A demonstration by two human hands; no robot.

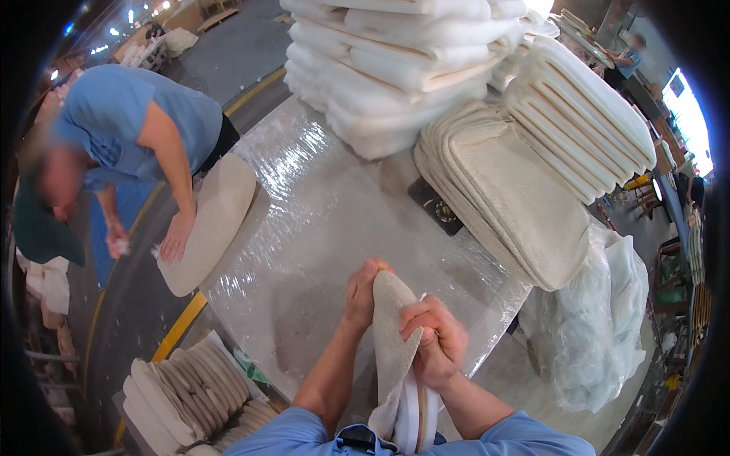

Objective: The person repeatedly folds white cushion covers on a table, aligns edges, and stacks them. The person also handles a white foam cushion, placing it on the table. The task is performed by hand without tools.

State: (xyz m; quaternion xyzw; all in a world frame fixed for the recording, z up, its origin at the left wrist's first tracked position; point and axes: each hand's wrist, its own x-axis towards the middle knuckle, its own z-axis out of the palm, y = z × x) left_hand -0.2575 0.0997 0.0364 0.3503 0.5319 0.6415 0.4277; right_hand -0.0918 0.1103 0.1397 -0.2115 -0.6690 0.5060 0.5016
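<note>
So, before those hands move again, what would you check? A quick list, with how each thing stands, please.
1. Left hand holding the far end of the beige cover: ok.
2. Right hand gripping the cover's edge: ok.
3. White padding fully covered: not ok, it shows at the near end.
4. Padding lying flat inside the cover: cannot tell, hidden.
5. Co-worker's hand away from this piece: ok, it's on another beige piece.

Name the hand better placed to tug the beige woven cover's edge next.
Probably the right hand, gripping the beige woven cover by its edge, nearer the white padded cushion; the left hand is at the far tip.
</note>
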